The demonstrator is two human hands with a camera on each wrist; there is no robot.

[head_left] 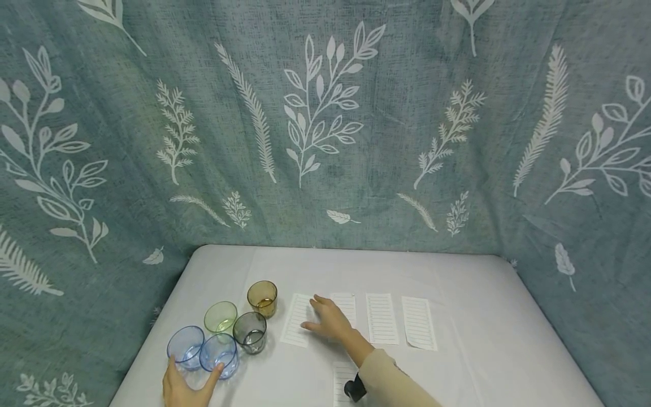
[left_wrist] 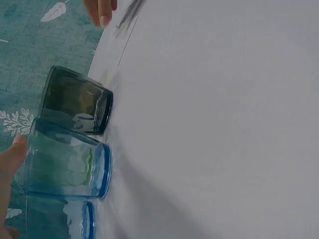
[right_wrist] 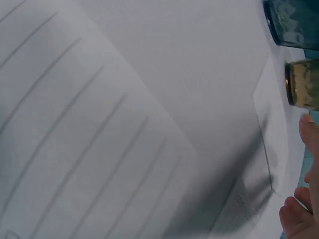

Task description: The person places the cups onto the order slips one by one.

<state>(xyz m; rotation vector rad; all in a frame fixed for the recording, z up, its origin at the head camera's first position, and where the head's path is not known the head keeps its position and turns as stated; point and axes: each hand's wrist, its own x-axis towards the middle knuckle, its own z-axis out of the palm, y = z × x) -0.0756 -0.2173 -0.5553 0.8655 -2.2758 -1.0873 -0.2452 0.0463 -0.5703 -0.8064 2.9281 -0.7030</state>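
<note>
Two blue glasses stand side by side at the table's near left: one outer, one inner. My left hand is at their near side, fingertips by the outer glass and thumb against the inner one. Beyond them stand a green glass, a grey glass and an amber glass, all upright. With fingers spread and nothing held, my right hand hovers over lined paper slips, between the leftmost slip and a partly covered second slip.
Two more lined slips lie to the right, a third slip and a fourth slip. Another slip lies nearer, partly under the right sleeve. A white cloth covers the table; a green leaf-patterned curtain hangs behind.
</note>
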